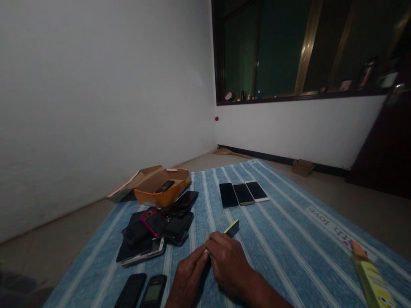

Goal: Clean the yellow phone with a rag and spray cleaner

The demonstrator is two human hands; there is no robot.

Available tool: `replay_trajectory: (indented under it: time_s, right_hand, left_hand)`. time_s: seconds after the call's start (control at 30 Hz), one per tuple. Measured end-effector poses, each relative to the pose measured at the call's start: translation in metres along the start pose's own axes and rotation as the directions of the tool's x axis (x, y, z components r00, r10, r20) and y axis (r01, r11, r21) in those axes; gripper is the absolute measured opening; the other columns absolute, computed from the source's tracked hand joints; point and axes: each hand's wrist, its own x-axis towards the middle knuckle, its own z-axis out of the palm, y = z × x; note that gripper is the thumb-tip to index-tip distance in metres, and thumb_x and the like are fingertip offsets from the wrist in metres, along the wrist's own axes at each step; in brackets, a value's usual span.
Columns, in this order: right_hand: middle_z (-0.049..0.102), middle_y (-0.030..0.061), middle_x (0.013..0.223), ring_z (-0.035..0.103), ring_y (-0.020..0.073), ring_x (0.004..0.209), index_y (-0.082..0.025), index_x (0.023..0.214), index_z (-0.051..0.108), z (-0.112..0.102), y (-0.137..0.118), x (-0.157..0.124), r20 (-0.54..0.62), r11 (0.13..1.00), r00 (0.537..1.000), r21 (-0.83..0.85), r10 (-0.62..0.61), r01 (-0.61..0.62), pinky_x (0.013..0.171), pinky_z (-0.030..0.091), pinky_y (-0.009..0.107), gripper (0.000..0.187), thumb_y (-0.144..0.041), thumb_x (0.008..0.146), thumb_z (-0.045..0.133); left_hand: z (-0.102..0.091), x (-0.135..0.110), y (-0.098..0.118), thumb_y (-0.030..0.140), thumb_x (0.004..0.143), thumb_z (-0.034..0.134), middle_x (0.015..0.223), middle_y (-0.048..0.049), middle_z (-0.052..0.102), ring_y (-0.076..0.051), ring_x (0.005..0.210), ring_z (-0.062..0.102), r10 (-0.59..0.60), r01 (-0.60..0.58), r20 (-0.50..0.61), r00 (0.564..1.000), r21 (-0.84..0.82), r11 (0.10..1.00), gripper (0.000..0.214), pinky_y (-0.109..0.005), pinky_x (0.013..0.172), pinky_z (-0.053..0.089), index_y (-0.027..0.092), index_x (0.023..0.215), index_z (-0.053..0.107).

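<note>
A slim phone with a yellow edge (232,228) is tilted up on its side above the cloth, its far end showing beyond my fingers. My right hand (228,259) is closed around its middle. Fingers of my left hand (190,271) pinch together at its near end, touching the right fingertips; most of the phone is hidden there. Left of my hands lies a pile of old phones (175,226), among them a pink-framed phone (154,221). Two dark phones, a plain one (131,291) and a keypad one (154,291), lie side by side near me. Farther off, three smartphones (243,194) lie in a row.
An open orange box (150,199) with a phone inside stands behind the pile. The blue striped cloth (282,239) covers the table. A yellow bottle-like item with an orange top (374,276) lies at the right. A small cardboard box (302,167) sits by the wall.
</note>
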Motion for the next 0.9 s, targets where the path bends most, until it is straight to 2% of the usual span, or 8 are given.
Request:
replay_trajectory:
  time_s: [0.17,0.3,0.4,0.6,0.77,0.9]
  right_hand:
    - [0.06,0.0054,0.101,0.057,0.0198,0.092,-0.019,0.096,0.057,-0.009,-0.004,0.0,0.086,0.999,0.996,0.006,0.031,-0.032,0.077,0.044,0.029,0.017,-0.008,0.086,0.048]
    - [0.059,0.0049,0.103,0.057,0.0195,0.093,-0.019,0.099,0.057,-0.017,-0.004,0.001,0.14,1.0,0.99,-0.004,0.01,-0.009,0.075,0.043,0.028,0.014,-0.012,0.088,0.05]
    - [0.06,0.0042,0.101,0.057,0.0186,0.091,-0.019,0.097,0.058,-0.018,-0.001,0.002,0.16,1.0,0.987,-0.021,-0.007,0.011,0.074,0.043,0.027,0.013,-0.012,0.09,0.05]
    - [0.062,0.0032,0.097,0.058,0.0178,0.089,-0.019,0.093,0.059,-0.016,0.002,0.003,0.183,0.998,0.983,-0.065,0.012,0.0,0.071,0.039,0.027,0.02,-0.002,0.085,0.051]
    - [0.063,0.0033,0.097,0.058,0.0179,0.088,-0.019,0.091,0.06,-0.022,0.002,0.004,0.192,0.993,0.98,-0.116,0.056,-0.034,0.068,0.037,0.028,0.021,-0.001,0.083,0.051]
    - [0.063,0.0029,0.098,0.058,0.018,0.091,-0.019,0.09,0.061,-0.027,0.008,0.006,0.214,0.987,0.974,-0.155,0.078,-0.045,0.069,0.035,0.028,0.023,0.001,0.081,0.053]
  left_hand:
    - [0.0,0.0,-0.004,0.052,0.09,0.053,0.102,-0.0082,0.081,-0.028,0.095,0.075,0.02,-0.02,-0.025,0.999,-0.004,1.0,0.045,-0.031,0.088,0.059,0.019,0.105,0.078]
    - [-0.001,0.001,-0.006,0.054,0.089,0.055,0.101,-0.0081,0.081,-0.027,0.092,0.076,0.024,-0.024,-0.037,0.999,-0.016,1.0,0.046,-0.031,0.085,0.06,0.019,0.105,0.079]
    - [-0.002,0.001,-0.006,0.053,0.088,0.057,0.1,-0.008,0.081,-0.028,0.092,0.076,0.027,-0.028,-0.034,0.999,-0.021,0.999,0.043,-0.031,0.083,0.061,0.019,0.105,0.079]
    - [0.001,0.0,-0.008,0.047,0.09,0.058,0.102,-0.0072,0.081,-0.027,0.097,0.075,0.032,-0.033,-0.036,0.999,-0.04,0.999,0.038,-0.03,0.083,0.061,0.019,0.105,0.079]
    - [0.001,0.0,-0.006,0.046,0.09,0.058,0.101,-0.007,0.081,-0.026,0.095,0.075,0.043,-0.044,-0.032,0.999,-0.039,0.998,0.035,-0.029,0.084,0.06,0.02,0.103,0.079]
    - [0.0,0.0,-0.004,0.044,0.09,0.058,0.098,-0.0067,0.081,-0.024,0.087,0.076,0.034,-0.035,-0.028,0.999,-0.017,0.999,0.036,-0.026,0.077,0.06,0.019,0.103,0.079]
